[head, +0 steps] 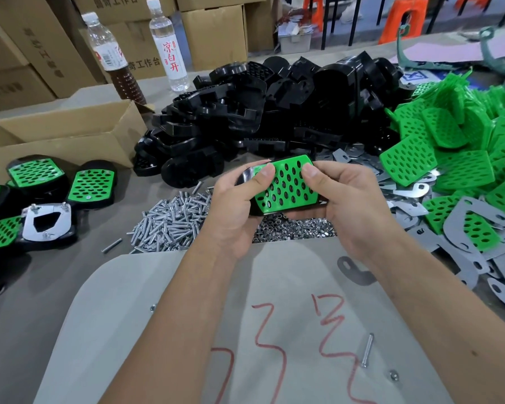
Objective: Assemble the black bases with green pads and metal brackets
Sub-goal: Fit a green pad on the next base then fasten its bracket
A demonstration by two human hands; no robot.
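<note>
Tabletop (56,287): grey work surface carrying every part pile; a pale board with red scribbles lies nearest the viewer.
Base pile (260,118): heap of loose black bases at centre rear, awaiting pads.
Pad pile (455,147): perforated green pads heaped at right, partly overlying flat metal brackets (461,228).
Box (62,135): open carton at left rear, just behind the finished units (41,199); one of these lies bracket-side up.
Screws (169,220): loose pile under and left of the hands, with nuts (292,231) beside it.
Left hand (231,208): grips the left end of the base (247,177) held in mid-air above the screws, thumb pressing the pad.
Right hand (350,208): grips the right end, thumb curled onto the pad's upper right corner.
Pad (286,185): lies on top of the held base, between the two thumbs; whether it is fully seated cannot be told.
Step in hand (judgement): pressing the pad into the base. Done well, both thumbs push evenly from the corners inward, so that the edges sit flush and the pad's holes line up for the screws.
</note>
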